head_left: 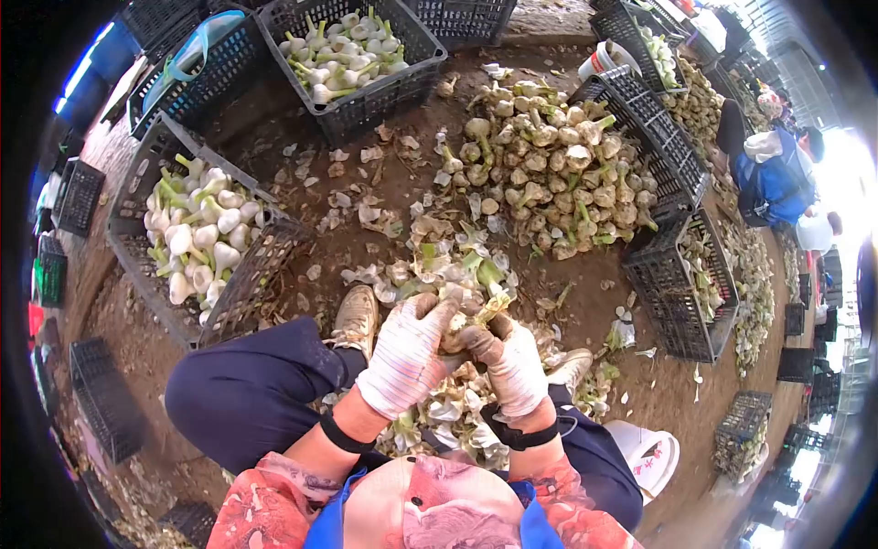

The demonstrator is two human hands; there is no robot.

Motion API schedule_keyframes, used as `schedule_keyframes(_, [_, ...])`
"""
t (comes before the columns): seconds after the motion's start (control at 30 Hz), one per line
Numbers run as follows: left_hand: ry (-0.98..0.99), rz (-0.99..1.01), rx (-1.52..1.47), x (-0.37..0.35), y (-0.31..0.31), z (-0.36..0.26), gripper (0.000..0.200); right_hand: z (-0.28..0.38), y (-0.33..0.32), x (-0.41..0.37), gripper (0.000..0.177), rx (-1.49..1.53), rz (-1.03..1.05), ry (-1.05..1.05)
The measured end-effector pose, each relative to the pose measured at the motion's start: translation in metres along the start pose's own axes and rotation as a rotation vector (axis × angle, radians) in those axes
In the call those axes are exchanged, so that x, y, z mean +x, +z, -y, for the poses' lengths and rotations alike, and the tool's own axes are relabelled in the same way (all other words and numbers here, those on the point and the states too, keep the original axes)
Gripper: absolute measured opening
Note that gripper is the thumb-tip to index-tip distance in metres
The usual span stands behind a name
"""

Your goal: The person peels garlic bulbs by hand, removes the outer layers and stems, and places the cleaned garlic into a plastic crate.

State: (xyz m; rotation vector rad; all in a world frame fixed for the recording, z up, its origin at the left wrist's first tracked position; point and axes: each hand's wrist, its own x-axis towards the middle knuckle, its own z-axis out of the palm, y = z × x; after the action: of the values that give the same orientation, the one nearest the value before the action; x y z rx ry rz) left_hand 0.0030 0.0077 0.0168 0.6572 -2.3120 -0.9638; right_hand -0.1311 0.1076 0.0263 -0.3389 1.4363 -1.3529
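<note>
My left hand (408,349), in a white knitted glove with soiled fingertips, is closed around a garlic bulb (459,326) held low between my knees. My right hand (514,366), gloved the same way, pinches the bulb from the other side near its leafy, pale green top (495,309). Fingers partly cover the bulb. Beneath both hands lies a heap of stripped garlic skins (457,407), and more peelings (448,261) are scattered just beyond them. Ahead to the right is a pile of dirty, unpeeled garlic bulbs (558,169).
Clean white bulbs fill a black crate (146,285) at left and another crate (384,88) ahead. A tipped crate (654,128) borders the dirty pile; another crate (672,297) stands at right. A white bucket (647,455) sits beside my right leg. A person in blue (785,178) is farther right.
</note>
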Motion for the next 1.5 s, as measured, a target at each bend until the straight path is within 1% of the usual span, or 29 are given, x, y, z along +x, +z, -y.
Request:
schedule_keyframes(0.1, [-0.044, 0.053, -0.009, 0.000, -0.004, -0.004, 0.064, 0.003, -0.008, -0.007, 0.053, -0.019, 0.046, 0.081])
schedule_keyframes(0.17, [-0.026, 0.051, -0.080, -0.003, -0.002, 0.003, 0.074, 0.003, -0.011, -0.008, 0.050, 0.006, 0.090, 0.101])
schedule_keyframes(0.2, [-0.117, 0.100, -0.118, -0.001, -0.008, -0.003, 0.071, 0.003, -0.013, -0.009, 0.047, 0.054, 0.128, 0.096])
schedule_keyframes(0.37, [-0.162, 0.117, -0.199, -0.009, -0.010, 0.008, 0.071, -0.004, -0.009, -0.010, 0.040, 0.108, 0.101, 0.082])
schedule_keyframes(0.43, [-0.636, 0.238, -0.901, -0.008, -0.013, 0.004, 0.073, -0.012, -0.002, -0.006, 0.036, 0.100, 0.076, 0.032])
schedule_keyframes(0.5, [-0.701, 0.256, -0.993, -0.007, -0.018, 0.007, 0.071, -0.022, 0.004, 0.002, 0.027, -0.114, -0.036, -0.206])
schedule_keyframes(0.53, [-0.801, 0.290, -1.264, -0.011, -0.016, 0.017, 0.069, -0.026, 0.001, 0.005, 0.021, -0.285, -0.062, -0.254])
schedule_keyframes(0.57, [-0.896, 0.322, -1.535, -0.013, -0.013, 0.024, 0.067, -0.026, 0.004, 0.005, 0.021, -0.285, -0.061, -0.255])
schedule_keyframes(0.6, [-0.924, 0.266, -1.630, -0.014, -0.009, 0.027, 0.068, -0.025, 0.009, 0.006, 0.020, -0.141, -0.081, -0.173])
schedule_keyframes(0.63, [-0.924, 0.264, -1.629, -0.016, -0.007, 0.028, 0.068, -0.023, 0.013, 0.005, 0.020, 0.003, -0.101, -0.088])
schedule_keyframes(0.67, [-0.914, 0.179, -1.389, -0.013, -0.008, 0.024, 0.066, -0.019, 0.014, 0.002, 0.018, 0.114, -0.131, -0.053])
schedule_keyframes(0.7, [-0.896, 0.097, -1.150, -0.010, -0.008, 0.019, 0.064, -0.020, 0.012, 0.002, 0.018, 0.113, -0.130, -0.052])
schedule_keyframes(0.77, [-0.895, 0.121, -1.174, -0.010, -0.004, 0.011, 0.060, -0.024, 0.008, 0.003, 0.018, -0.011, -0.183, -0.181])
schedule_keyframes(0.83, [-0.691, 0.139, -0.883, -0.015, 0.007, 0.012, 0.058, -0.028, 0.001, 0.004, 0.017, -0.053, -0.153, -0.159])
schedule_keyframes(0.87, [-0.802, 0.217, -0.972, -0.009, 0.000, 0.010, 0.063, -0.026, 0.000, 0.005, 0.017, -0.192, -0.122, -0.351])
schedule_keyframes(0.9, [-0.805, 0.216, -0.973, -0.009, -0.002, 0.015, 0.063, -0.024, -0.001, 0.005, 0.017, -0.331, -0.089, -0.541])
schedule_keyframes(0.93, [-0.778, 0.227, -1.166, -0.011, -0.003, 0.020, 0.067, -0.025, 0.003, -0.001, 0.016, 0.067, -0.062, -0.344])
schedule_keyframes(0.97, [-0.742, 0.236, -1.357, -0.012, -0.004, 0.023, 0.071, -0.018, 0.005, -0.002, 0.016, 0.069, -0.062, -0.343])
schedule_keyframes(1.0, [-0.780, 0.267, -1.353, -0.012, -0.006, 0.022, 0.081, -0.011, 0.006, -0.001, 0.015, 0.049, -0.126, -0.189])
schedule_keyframes(1.03, [-0.777, 0.270, -1.351, -0.011, -0.005, 0.024, 0.081, -0.007, 0.005, 0.001, 0.015, 0.029, -0.191, -0.037])
schedule_keyframes(1.1, [-0.728, 0.300, -1.535, -0.015, -0.003, 0.028, 0.087, -0.036, -0.006, 0.020, 0.017, 0.089, -0.258, -0.087])
schedule_keyframes(1.17, [-0.706, 0.296, -1.485, -0.015, -0.003, 0.020, 0.089, -0.076, -0.034, 0.047, 0.023, -0.262, -0.419, -0.186])
schedule_keyframes(1.2, [-0.669, 0.285, -1.436, -0.011, -0.004, 0.016, 0.090, -0.107, -0.068, 0.059, 0.032, -0.726, -0.276, -0.073])
schedule_keyframes(1.23, [-0.634, 0.263, -1.389, -0.008, -0.005, 0.014, 0.092, -0.139, -0.082, 0.062, 0.044, -0.953, -0.150, -0.218])
schedule_keyframes(1.27, [-0.716, 0.305, -1.294, -0.004, -0.008, 0.015, 0.090, -0.124, -0.072, 0.050, 0.049, -1.023, -0.140, -0.270])
schedule_keyframes(1.33, [-0.701, 0.259, -1.423, -0.008, -0.003, 0.021, 0.081, -0.067, -0.045, 0.022, 0.055, -1.095, -0.130, -0.323])
schedule_keyframes(1.4, [-0.713, 0.264, -1.468, -0.010, 0.000, 0.021, 0.077, -0.028, -0.030, 0.003, 0.060, 0.227, 0.094, -0.049])
schedule_keyframes(1.47, [-0.542, 0.160, -1.102, -0.010, 0.010, 0.020, 0.068, -0.019, -0.023, -0.003, 0.058, 0.201, 0.105, -0.046])
schedule_keyframes(1.5, [-0.262, 0.186, -0.482, -0.008, 0.004, 0.019, 0.061, -0.014, -0.017, -0.005, 0.056, 0.175, 0.122, -0.043])
